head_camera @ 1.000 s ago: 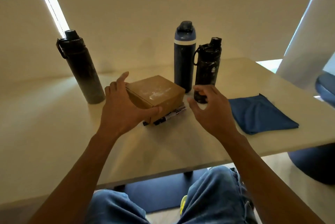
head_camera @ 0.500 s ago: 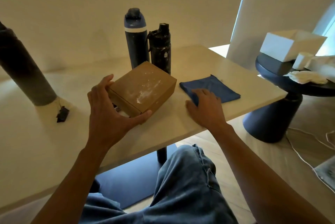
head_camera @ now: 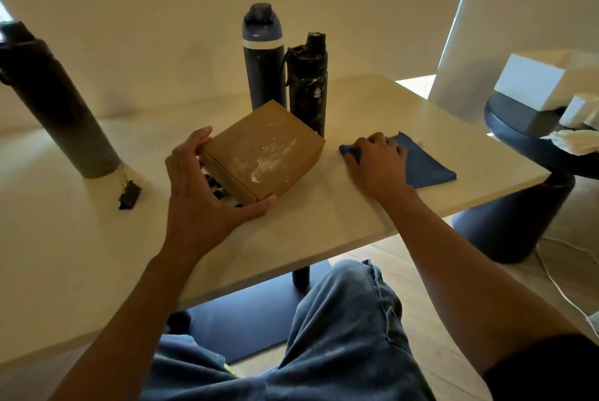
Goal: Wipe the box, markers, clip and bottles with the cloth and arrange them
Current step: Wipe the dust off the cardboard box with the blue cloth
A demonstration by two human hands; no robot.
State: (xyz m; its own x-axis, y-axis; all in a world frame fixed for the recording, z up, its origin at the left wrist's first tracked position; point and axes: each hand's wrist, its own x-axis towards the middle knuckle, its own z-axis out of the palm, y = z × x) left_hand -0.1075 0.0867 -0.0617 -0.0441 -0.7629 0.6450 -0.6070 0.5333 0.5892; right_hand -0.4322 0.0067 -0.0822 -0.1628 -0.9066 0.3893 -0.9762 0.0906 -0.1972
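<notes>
the box [head_camera: 262, 154] sits near the middle of the table [head_camera: 81, 254], gripped at its left end by the left hand [head_camera: 201, 196]. the markers [head_camera: 217, 188] lie under that end, showing between hand and box. just behind the box two bottles stand side by side, the middle bottle [head_camera: 264, 60] on the left and the right bottle [head_camera: 308, 83] beside it. the left bottle [head_camera: 55, 108] stands well apart at the far left, with the clip [head_camera: 129, 194] on the tabletop just before its base. the cloth [head_camera: 428, 164] lies right of the box, near the table's right edge. the right hand [head_camera: 376, 164] rests on its left corner, fingers curled into it. a side table [head_camera: 518, 141] stands beyond that edge, bearing a carton [head_camera: 534, 83].
</notes>
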